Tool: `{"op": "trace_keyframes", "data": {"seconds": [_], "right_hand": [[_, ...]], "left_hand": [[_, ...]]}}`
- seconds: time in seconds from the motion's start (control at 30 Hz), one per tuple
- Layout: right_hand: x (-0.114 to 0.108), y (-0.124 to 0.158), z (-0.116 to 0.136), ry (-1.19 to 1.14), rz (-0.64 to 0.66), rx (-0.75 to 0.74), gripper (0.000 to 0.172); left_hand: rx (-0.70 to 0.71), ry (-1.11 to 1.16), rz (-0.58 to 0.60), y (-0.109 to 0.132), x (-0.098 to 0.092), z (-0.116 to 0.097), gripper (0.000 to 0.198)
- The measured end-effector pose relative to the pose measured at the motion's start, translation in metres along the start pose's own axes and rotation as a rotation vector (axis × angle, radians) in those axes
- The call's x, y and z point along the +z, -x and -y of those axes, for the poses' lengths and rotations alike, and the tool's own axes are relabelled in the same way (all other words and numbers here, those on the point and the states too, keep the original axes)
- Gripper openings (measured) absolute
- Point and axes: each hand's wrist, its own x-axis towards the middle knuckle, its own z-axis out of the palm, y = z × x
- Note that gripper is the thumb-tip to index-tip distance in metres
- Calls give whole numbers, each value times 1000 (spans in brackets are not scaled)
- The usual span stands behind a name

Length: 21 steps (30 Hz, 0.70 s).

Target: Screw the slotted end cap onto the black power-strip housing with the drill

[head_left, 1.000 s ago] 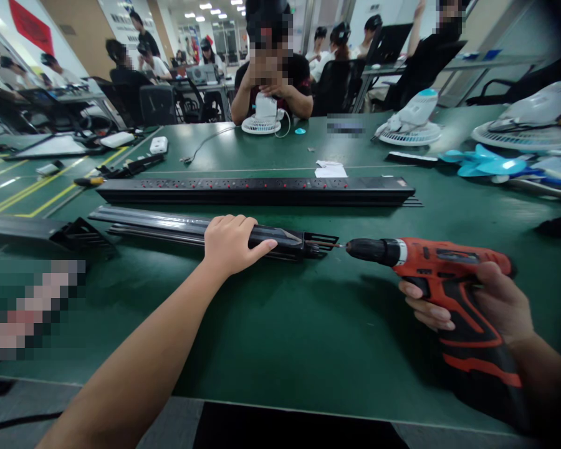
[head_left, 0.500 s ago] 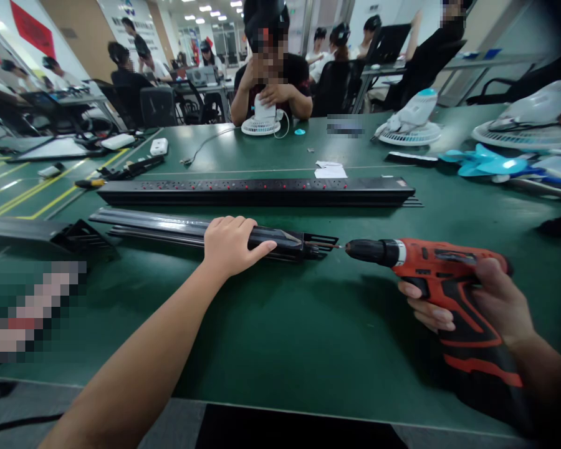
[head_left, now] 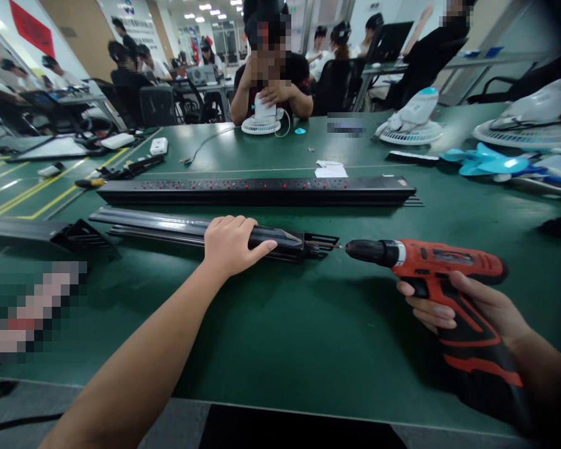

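Note:
My left hand (head_left: 229, 245) is closed over a long black power strip (head_left: 168, 223) on the table, pressing from above with the thumb along it. No sockets show on the visible side of this strip. On the right, my right hand (head_left: 477, 305) is wrapped round the grip of a red and black cordless drill (head_left: 449, 259), a finger at the trigger. The drill lies level, its thin bit (head_left: 330, 245) pointing left into the slotted end bracket (head_left: 321, 239) of the strip. Whether the tip meets a screw there is too small to tell.
Behind lies another black power strip (head_left: 262, 192) with red-dotted sockets. A grey metal piece (head_left: 19, 232) is at left. White paper (head_left: 331, 169), blue fan blades (head_left: 486, 162) and white fans (head_left: 409, 125) lie farther back. Across the table (head_left: 280, 349) a person handles a small white fan (head_left: 260, 125).
My right thumb has shifted from the drill's upper body down to the back of its grip. The drill, my left hand and the strip have hardly moved.

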Motion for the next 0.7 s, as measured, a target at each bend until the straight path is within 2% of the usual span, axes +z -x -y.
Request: {"op": "trace_keyframes", "data": {"seconds": [0.37,0.7], "right_hand": [[1,4,3,43,-31,13,42],[19,13,27,40,-128,71,36]], "left_hand": [[-10,4,15,-1,-1,0,68],[-4,15,9,-1,-1,0,68]]}}
